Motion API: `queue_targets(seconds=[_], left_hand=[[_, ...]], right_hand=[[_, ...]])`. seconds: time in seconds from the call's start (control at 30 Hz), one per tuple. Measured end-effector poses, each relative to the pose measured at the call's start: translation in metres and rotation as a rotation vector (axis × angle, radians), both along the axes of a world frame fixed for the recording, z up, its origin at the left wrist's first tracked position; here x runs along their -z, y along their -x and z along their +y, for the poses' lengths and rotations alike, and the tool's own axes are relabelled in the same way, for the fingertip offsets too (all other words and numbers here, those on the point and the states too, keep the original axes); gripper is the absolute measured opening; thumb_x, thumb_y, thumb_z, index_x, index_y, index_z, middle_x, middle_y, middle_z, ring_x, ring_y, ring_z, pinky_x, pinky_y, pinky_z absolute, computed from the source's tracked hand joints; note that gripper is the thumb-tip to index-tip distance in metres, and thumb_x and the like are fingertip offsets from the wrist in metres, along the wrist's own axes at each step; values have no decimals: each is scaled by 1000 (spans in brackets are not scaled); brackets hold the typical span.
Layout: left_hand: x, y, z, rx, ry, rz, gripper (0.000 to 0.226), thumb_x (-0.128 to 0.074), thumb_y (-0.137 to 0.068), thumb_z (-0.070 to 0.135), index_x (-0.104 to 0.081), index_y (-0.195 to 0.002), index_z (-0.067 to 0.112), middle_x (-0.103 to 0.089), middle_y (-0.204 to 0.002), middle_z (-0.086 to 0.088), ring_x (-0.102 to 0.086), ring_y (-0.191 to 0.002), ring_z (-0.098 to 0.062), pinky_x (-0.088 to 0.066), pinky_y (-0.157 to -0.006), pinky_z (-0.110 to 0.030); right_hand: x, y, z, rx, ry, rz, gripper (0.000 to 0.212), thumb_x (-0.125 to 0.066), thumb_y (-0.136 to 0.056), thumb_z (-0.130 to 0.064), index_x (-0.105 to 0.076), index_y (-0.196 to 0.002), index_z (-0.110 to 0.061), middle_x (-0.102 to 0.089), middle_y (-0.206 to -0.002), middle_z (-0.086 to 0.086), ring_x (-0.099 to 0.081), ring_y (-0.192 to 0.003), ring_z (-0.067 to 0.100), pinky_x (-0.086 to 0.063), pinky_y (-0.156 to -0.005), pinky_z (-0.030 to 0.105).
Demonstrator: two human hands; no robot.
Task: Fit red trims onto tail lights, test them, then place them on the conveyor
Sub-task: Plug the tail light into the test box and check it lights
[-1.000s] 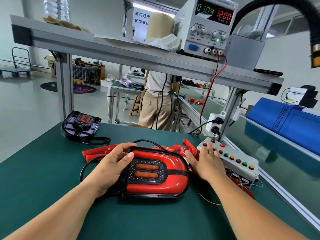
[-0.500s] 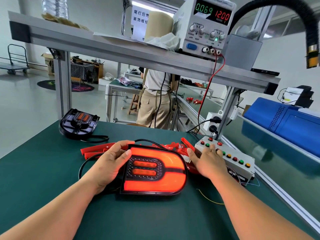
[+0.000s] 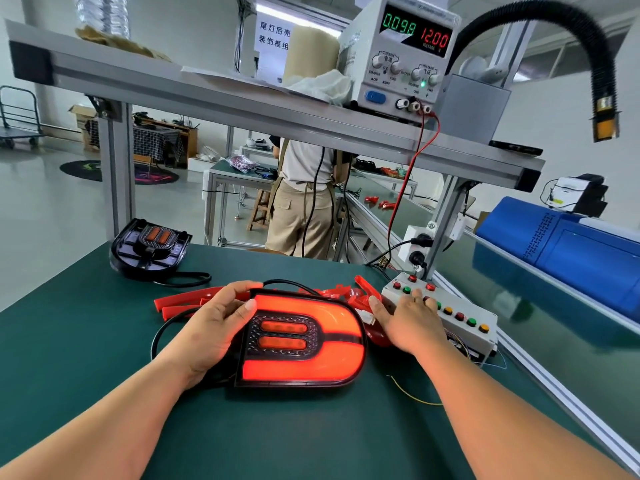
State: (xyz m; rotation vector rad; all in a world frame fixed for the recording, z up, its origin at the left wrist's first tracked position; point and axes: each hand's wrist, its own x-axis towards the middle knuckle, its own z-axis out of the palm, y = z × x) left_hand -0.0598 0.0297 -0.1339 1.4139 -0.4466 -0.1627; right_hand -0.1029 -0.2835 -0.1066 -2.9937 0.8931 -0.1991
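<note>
Now testing: tail light lies lit on the green bench, left hand curled round its left edge, right hand flat-fingered on the button box. Best press one button at a time, checking each segment glows evenly.

We log bare mat left of and in front of the tail light. Red trims crowd behind it, the button box blocks the right, and the shelf beam caps headroom.
</note>
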Motion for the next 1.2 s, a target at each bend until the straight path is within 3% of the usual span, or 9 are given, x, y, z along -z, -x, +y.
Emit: queue_targets(seconds=[0.1,0.17,0.27,0.4,0.6,0.83,1.07,1.2], left_hand=[[2,-3,0,-4,-20,-27,25,-55,-90,32,-67,-109,43,-65,-113,-21,-65,-108,-30,-51,-97,-46],[4,-3,1,-2,-34,-45,29,-56,-83,39,-66,-111,45,-65,-114,-19,-62,-113,-31,-46,-104,-51],[4,-3,0,7,-39,-58,31,-57,-81,41,-65,-111,45,-66,-114,-16,-62,-114,-29,-45,-105,-52],[4,-3,0,11,-32,-64,30,-57,-82,41,-66,-111,45,-66,-113,-15,-63,-113,-28,-45,-105,-50],[8,-6,1,20,-20,-60,31,-57,-83,40,-65,-112,44,-69,-111,-12,-65,-111,-27,-49,-100,-49],[7,-7,1,14,7,-37,27,-57,-86,32,-68,-109,41,-73,-102,-10,-70,-96,-22,-54,-78,-29],[4,-3,1,15,16,-15,26,-56,-90,26,-68,-108,40,-72,-102,-11,-71,-93,-19,-55,-75,-26],[3,-3,1,10,22,-4,26,-54,-94,22,-69,-107,39,-71,-103,-14,-70,-95,-24,-54,-81,-35]], right_hand=[[-5,5,1,-3,-50,-16,96,-14,-89,-76,-27,-151,-4,-16,-162,14,-18,-144,36,-25,-116,46],[-6,10,2,-16,30,-38,92,-12,-91,-74,-35,-148,-4,-26,-159,14,-25,-141,35,-26,-113,45],[-8,19,4,37,187,-104,87,-10,-92,-71,-48,-138,-7,-46,-145,12,-39,-129,32,-33,-104,45],[-10,33,-5,193,213,-71,87,-10,-90,-73,-54,-132,-10,-48,-139,14,-41,-124,31,-32,-99,43],[-3,50,-20,285,201,-31,93,-8,-85,-80,-57,-126,-11,-54,-128,12,-41,-119,28,-30,-96,39],[0,52,-20,277,165,-43,93,-8,-84,-80,-59,-122,-11,-53,-122,10,-39,-115,28,-29,-92,40],[1,54,-21,265,197,-47,94,-7,-84,-80,-60,-119,-10,-55,-118,10,-41,-112,28,-30,-91,40],[0,54,-21,267,195,-43,92,-8,-84,-80,-60,-117,-11,-55,-115,9,-41,-110,27,-30,-89,40]])
